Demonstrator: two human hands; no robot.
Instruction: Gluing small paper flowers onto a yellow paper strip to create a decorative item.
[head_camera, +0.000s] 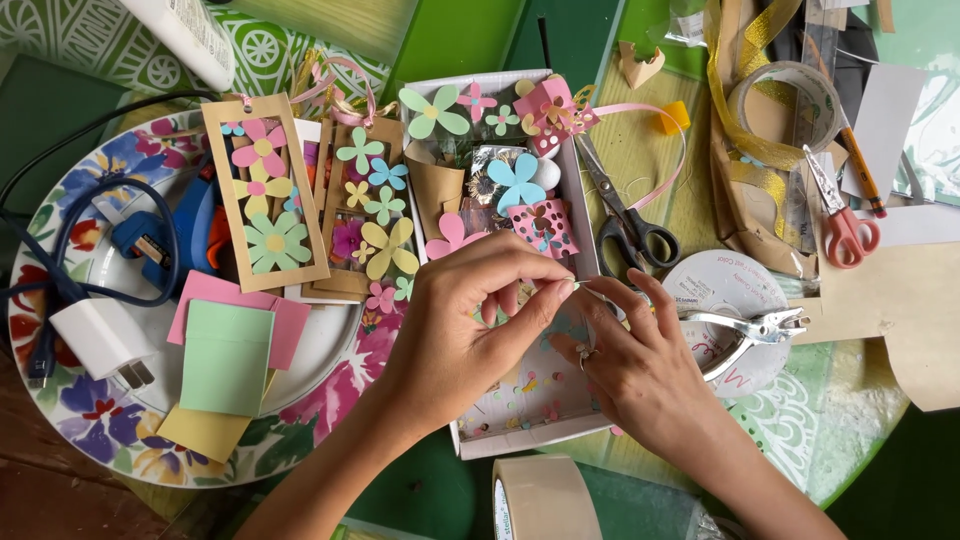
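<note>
Green patterned tabletop (840, 430) in daylight

Both bare forearms come up from the bottom edge and converge near the middle of the view. The left hand (455, 325) lies palm down, back of the hand toward the camera, wrist bent slightly so the fingers point right; its thumb and forefinger are pinched together at their tips, with the other fingers curled loosely beneath. The right hand (635, 365) angles in from the lower right, back also upward, fingers bent and spread, reaching up and left. Its forefinger and thumb come close to the left hand's pinch, and a ring shows on one finger. The fingertips of the two hands nearly touch.
</note>
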